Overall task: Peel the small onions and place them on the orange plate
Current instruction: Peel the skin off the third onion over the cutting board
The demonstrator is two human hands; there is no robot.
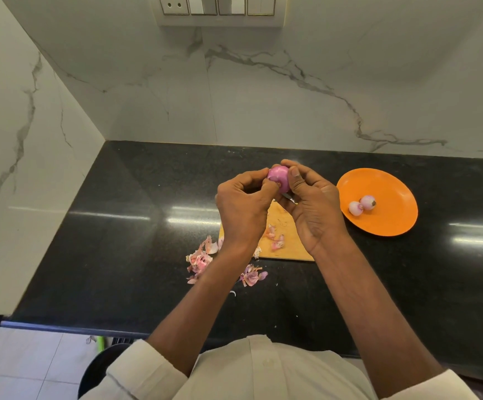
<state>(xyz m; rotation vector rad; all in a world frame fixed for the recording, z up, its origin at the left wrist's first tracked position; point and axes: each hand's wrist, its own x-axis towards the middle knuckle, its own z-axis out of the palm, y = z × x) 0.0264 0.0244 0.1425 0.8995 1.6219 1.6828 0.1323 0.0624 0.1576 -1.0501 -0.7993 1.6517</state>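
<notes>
A small purple onion (pixel 279 176) is held up above the wooden cutting board (pixel 289 243), gripped from both sides. My left hand (pixel 243 206) pinches its lower left side with thumb and fingertips. My right hand (pixel 312 203) wraps its right side, thumb on top. The orange plate (pixel 390 223) lies on the black counter to the right, about a hand's width from my right hand. Two peeled onions (pixel 363 205) sit touching each other in the plate's left half.
Pink onion skins (pixel 201 261) lie scattered on the black counter (pixel 119 241) left of and below the board, and a few on the board (pixel 276 241). Marble walls close the back and left. The counter's front edge runs near my body.
</notes>
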